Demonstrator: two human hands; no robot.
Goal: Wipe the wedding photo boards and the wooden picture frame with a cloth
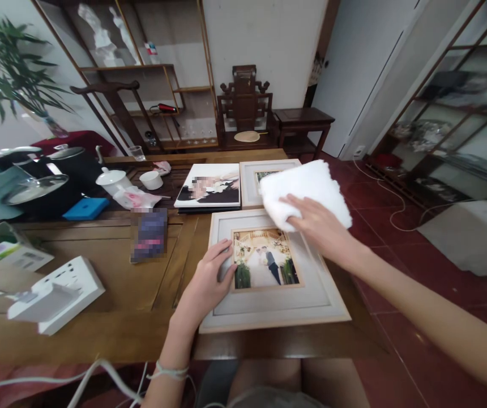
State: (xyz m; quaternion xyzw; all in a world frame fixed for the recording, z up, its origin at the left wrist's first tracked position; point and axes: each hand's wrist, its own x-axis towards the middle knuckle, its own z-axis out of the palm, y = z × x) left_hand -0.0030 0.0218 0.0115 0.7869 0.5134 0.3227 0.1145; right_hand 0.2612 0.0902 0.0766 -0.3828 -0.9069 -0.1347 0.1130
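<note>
A light wooden picture frame [256, 309] lies flat near the table's front edge, with a wedding photo [264, 260] inside its pale mat. My left hand [209, 277] rests on the frame's left side, fingers stretched and holding nothing. In my right hand [311, 221] is a folded white towel [307, 190], held over the frame's top right corner. The fingers press into the near edge of the cloth. Behind, a second frame [250, 181] is partly covered by the towel. Beside it lies a photo album [209, 187] with a couple on its cover.
A white power strip [73, 294] sits at the table's left front, its cable hanging below. Further back are a blue box [86, 208], a white cup [150, 180], a lidded pot [39, 190] and a blurred dark packet [150, 233]. A wooden chair [244, 107] stands beyond the table.
</note>
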